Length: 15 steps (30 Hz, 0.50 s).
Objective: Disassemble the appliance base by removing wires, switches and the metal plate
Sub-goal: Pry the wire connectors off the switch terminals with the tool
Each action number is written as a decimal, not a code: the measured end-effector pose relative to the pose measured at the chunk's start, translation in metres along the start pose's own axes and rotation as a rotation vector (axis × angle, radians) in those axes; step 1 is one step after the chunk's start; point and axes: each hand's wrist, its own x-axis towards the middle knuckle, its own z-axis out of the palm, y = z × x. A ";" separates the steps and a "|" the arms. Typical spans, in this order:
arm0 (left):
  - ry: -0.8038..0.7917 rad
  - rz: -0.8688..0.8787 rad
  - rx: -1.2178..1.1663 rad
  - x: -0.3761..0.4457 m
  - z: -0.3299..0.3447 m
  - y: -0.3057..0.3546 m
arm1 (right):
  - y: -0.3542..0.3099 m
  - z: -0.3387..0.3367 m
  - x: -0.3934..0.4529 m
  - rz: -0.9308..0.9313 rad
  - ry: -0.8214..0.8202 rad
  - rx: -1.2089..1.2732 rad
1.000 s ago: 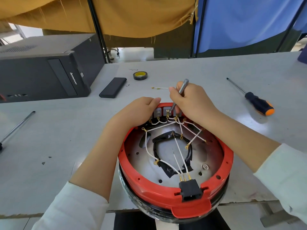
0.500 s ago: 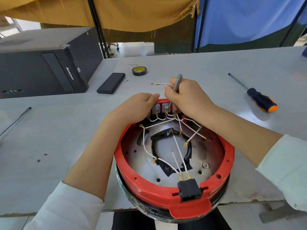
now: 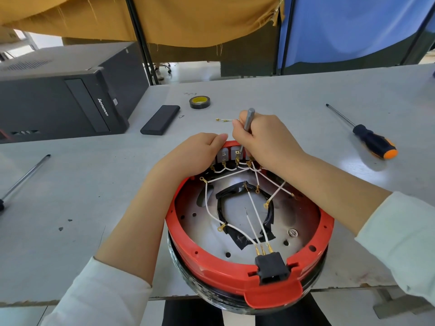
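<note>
The round red appliance base [image 3: 235,276] lies open side up at the table's near edge. Inside it are a shiny metal plate [image 3: 200,222], white wires [image 3: 208,208] with brass terminals and a black power socket [image 3: 271,267] at the near rim. A row of grey switches [image 3: 226,154] sits at the far rim. My left hand [image 3: 195,156] grips that far rim, fingers curled over it beside the switches. My right hand [image 3: 266,140] holds a thin grey metal tool [image 3: 248,121], whose tip points down at the switch terminals.
On the grey table [image 3: 82,196] lie an orange and black screwdriver [image 3: 372,140] at the right, a tape roll [image 3: 199,102], a black slab [image 3: 160,120], a loose wire piece [image 3: 223,120], a black computer case [image 3: 58,100] and a metal rod [image 3: 26,176] at the left.
My right hand has tilted the grey tool more upright over the switches. My left hand keeps its grip on the rim. The view has shifted slightly.
</note>
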 end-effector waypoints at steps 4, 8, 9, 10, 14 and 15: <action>0.000 0.014 0.002 0.001 0.001 -0.001 | 0.000 0.000 0.002 -0.003 -0.026 -0.029; -0.004 0.018 0.011 0.003 0.001 -0.002 | -0.003 -0.001 0.005 0.035 -0.040 0.015; -0.006 0.017 0.010 0.003 0.001 -0.002 | -0.004 -0.001 0.006 0.055 -0.046 0.029; -0.007 0.017 0.009 0.003 0.001 -0.002 | -0.004 -0.001 0.007 0.078 -0.053 0.048; -0.007 0.020 0.019 0.003 0.001 -0.001 | -0.005 -0.001 0.010 0.133 -0.065 0.085; -0.006 0.021 0.018 0.002 0.001 -0.001 | -0.005 0.000 0.009 0.129 -0.058 0.079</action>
